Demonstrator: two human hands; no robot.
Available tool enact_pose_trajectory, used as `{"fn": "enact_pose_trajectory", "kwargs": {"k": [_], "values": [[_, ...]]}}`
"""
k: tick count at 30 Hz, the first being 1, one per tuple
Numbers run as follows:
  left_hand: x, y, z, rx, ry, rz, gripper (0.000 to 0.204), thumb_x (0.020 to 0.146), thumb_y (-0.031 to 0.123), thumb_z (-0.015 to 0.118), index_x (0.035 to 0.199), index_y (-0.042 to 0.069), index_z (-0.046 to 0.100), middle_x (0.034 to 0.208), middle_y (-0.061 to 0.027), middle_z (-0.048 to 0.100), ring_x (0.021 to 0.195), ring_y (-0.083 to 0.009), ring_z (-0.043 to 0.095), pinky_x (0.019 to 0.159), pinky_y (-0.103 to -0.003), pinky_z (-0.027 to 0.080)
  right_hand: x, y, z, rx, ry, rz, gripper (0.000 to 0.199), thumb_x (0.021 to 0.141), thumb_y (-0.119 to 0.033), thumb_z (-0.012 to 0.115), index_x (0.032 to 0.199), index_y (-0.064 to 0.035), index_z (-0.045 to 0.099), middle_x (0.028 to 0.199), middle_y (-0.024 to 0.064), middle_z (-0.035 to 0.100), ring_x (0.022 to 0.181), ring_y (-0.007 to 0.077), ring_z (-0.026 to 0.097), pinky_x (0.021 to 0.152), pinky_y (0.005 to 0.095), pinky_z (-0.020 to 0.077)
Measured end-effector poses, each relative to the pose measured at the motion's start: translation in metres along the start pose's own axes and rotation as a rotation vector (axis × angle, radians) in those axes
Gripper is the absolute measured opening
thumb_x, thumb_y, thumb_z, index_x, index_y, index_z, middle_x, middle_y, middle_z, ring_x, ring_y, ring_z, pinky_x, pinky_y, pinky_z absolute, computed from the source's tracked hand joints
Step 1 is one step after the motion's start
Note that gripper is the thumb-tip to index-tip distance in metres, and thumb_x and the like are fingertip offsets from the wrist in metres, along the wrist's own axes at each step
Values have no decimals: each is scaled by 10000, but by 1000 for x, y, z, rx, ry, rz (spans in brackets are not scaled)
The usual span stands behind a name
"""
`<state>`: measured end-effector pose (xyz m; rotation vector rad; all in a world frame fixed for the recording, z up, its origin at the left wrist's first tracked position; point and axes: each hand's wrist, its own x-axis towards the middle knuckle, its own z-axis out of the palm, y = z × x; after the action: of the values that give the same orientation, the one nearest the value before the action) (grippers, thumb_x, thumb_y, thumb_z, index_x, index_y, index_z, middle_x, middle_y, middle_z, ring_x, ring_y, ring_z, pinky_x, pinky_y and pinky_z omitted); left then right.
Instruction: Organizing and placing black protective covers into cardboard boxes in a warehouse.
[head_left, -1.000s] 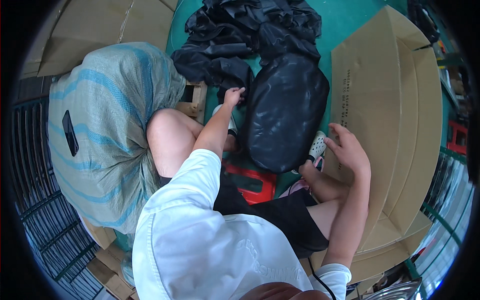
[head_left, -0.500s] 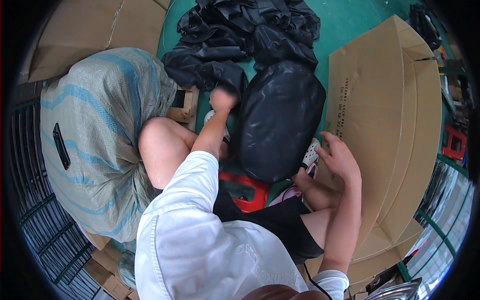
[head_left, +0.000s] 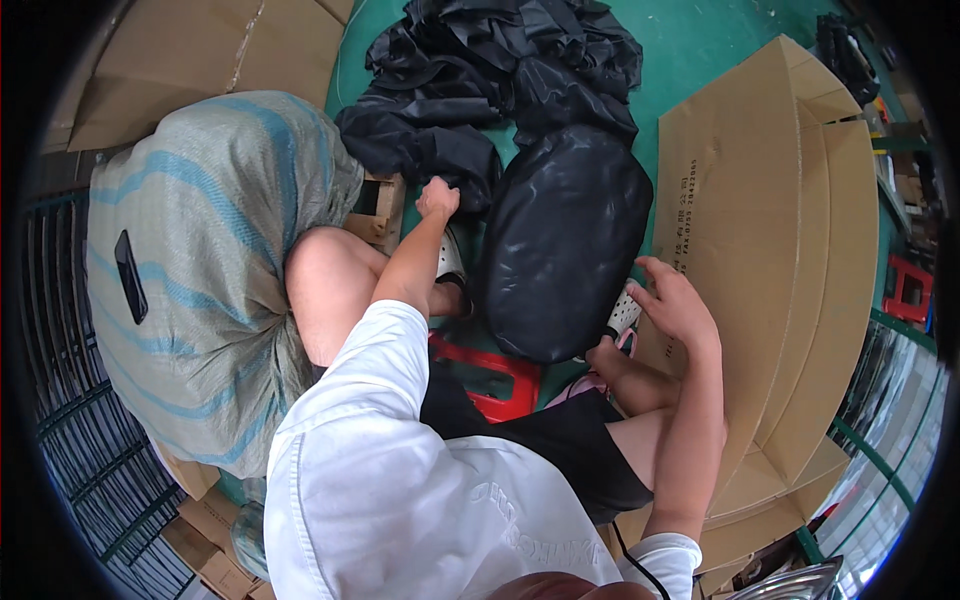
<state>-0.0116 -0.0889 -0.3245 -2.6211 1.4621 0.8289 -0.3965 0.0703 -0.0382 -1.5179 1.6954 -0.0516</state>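
Observation:
A large, rounded black bundle point(head_left: 566, 250) with a smooth, slightly shiny cover stands in front of me between my feet. Beyond it, a heap of crumpled black sheeting point(head_left: 435, 85) spreads over the floor. My left hand point(head_left: 437, 199) is closed at the near edge of this sheeting, left of the bundle, and appears to pinch a fold; its fingertips are partly hidden. My right hand point(head_left: 680, 304) hovers by the bundle's lower right side, fingers apart and holding nothing, in front of the open cardboard box.
The tall open cardboard box point(head_left: 740, 260) stands at the right. At the left is a bulging woven sack point(head_left: 215, 210) with a phone point(head_left: 131, 277) on it. A red plastic stool point(head_left: 515, 388) is below me, and a wooden pallet point(head_left: 386, 215) lies beside the sack.
My left hand has shifted slightly left and is no longer blurred; the sheeting's fold beside it has changed shape. The right hand has barely moved and stays open.

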Motion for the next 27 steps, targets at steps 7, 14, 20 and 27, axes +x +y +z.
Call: {"fn": "enact_pose_trajectory", "kwargs": {"k": [7,14,20,27], "values": [[-12,46,-93,-75,-7,259,344,644,158,868,868,78,619,1003,-129,701,1020,-308,662,893,-395,510,13,-2,3,-68,-1,-109,488,884,-275,643,1268,7,539,1236,236,604,1183,377,557,999,432,445],[-63,66,-183,-386,-26,434,357,674,133,876,745,106,527,707,2,600,625,-141,557,596,-292,473,12,-19,7,-101,7,-156,490,884,-278,656,1265,12,549,1230,239,614,1169,372,577,987,426,459],[-124,84,-248,-862,-231,426,344,743,106,840,714,156,501,632,44,533,463,-82,426,434,-238,334,1,-39,13,-181,3,-170,486,881,-285,667,1256,5,563,1241,226,615,1181,361,574,988,415,460],[-153,69,-284,-205,393,759,286,719,135,815,732,20,554,708,-111,665,660,-229,651,625,-372,508,0,-57,34,-199,-14,-243,479,855,-308,683,1216,-4,599,1222,218,626,1163,359,584,987,415,465]]}}
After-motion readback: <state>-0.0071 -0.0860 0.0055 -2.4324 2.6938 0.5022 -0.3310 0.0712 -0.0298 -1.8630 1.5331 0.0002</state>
